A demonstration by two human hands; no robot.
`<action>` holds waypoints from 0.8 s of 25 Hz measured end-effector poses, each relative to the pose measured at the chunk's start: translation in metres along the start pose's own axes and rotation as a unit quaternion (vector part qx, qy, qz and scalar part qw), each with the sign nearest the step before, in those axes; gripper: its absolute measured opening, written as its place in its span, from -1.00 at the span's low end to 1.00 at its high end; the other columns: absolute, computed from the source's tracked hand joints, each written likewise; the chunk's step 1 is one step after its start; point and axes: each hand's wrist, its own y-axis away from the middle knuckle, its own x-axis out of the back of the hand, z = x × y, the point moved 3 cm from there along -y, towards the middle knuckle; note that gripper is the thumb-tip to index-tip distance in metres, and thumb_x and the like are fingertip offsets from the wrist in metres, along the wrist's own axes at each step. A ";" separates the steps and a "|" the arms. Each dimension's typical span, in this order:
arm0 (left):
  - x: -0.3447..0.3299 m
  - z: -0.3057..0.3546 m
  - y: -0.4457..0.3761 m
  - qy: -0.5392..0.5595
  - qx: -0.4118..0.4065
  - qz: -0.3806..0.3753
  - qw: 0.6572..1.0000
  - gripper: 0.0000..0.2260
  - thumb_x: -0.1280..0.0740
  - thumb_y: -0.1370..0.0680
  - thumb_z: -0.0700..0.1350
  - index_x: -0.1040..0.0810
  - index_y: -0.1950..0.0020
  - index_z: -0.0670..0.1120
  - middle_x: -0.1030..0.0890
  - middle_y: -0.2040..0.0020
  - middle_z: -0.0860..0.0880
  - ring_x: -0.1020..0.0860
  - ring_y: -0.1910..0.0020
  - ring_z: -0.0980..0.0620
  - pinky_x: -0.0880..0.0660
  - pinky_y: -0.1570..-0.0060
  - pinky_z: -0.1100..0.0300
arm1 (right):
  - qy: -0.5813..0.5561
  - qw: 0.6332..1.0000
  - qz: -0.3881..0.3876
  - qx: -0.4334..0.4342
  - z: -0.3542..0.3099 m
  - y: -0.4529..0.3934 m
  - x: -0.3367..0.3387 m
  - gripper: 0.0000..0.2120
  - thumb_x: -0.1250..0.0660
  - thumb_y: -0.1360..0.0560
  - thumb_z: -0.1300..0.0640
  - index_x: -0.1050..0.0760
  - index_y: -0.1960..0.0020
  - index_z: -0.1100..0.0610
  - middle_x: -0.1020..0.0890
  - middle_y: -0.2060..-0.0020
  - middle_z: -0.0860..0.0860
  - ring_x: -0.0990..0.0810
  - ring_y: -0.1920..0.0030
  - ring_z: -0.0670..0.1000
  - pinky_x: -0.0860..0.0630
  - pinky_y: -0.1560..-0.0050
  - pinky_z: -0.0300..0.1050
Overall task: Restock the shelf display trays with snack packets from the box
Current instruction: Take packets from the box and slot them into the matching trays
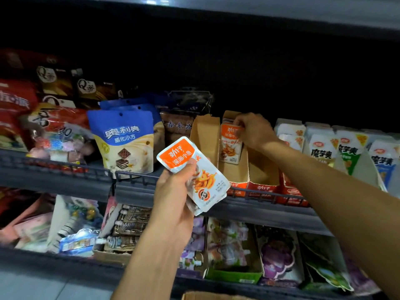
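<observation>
Fingers of our right hand [253, 131] pinched an orange-and-white foil snack packet [231, 146] upright in the brown cardboard display tray [234, 172], frame centre; our left hand [173, 187] gripped spare packets [194, 172]. Seating it flush seemed best.

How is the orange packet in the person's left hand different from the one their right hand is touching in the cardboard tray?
The left-hand packet is held in front of the shelf, tilted; the tray packet stands upright inside the cardboard tray. The left hand grips its packet from below, at the front of a small stack; the right hand pinches the tray packet's top edge. Both share the orange-and-white design.
</observation>
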 end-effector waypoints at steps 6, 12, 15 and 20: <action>-0.006 -0.002 0.003 -0.005 0.012 -0.003 1.000 -0.72 -0.38 -0.56 -0.11 -0.58 -0.26 -0.10 -0.73 -0.04 -0.09 -0.71 0.00 -0.10 -0.64 0.00 -0.07 | 0.083 0.995 0.061 0.000 0.001 0.009 0.002 -0.86 -0.32 -0.56 0.11 -0.50 -0.10 0.10 -0.58 -0.11 0.11 -0.61 -0.05 0.12 -0.56 -0.02 -0.06; -0.008 -0.003 0.006 -0.083 -0.014 0.006 0.996 -0.85 -0.45 -0.52 -0.15 -0.63 -0.08 -0.06 -0.74 0.05 -0.04 -0.73 0.11 -0.04 -0.66 0.26 0.07 | -0.353 0.924 -0.146 -0.016 -0.057 0.054 0.032 -0.83 -0.38 -0.50 -0.05 -0.56 0.00 0.01 -0.64 0.20 -0.04 -0.60 0.22 0.00 -0.54 0.23 0.02; -0.015 -0.005 0.012 -0.143 -0.026 -0.005 0.989 -0.86 -0.48 -0.48 -0.21 -0.64 -0.01 -0.04 -0.75 0.10 -0.04 -0.73 0.16 -0.01 -0.60 0.38 0.17 | -0.363 0.870 -0.330 0.038 -0.080 0.082 0.047 -0.78 -0.47 -0.43 0.07 -0.58 -0.04 0.09 -0.70 0.06 0.03 -0.69 0.06 0.06 -0.59 0.12 -0.09; -0.018 -0.008 0.019 -0.137 -0.016 -0.010 0.990 -0.85 -0.37 -0.57 -0.18 -0.64 -0.10 0.00 -0.74 0.04 -0.01 -0.72 0.07 -0.01 -0.62 0.16 0.09 | -0.434 0.881 -0.181 -0.057 -0.056 0.074 0.065 -0.77 -0.50 -0.40 0.15 -0.59 -0.04 0.10 -0.72 0.13 0.03 -0.71 0.18 -0.04 -0.61 0.28 -0.22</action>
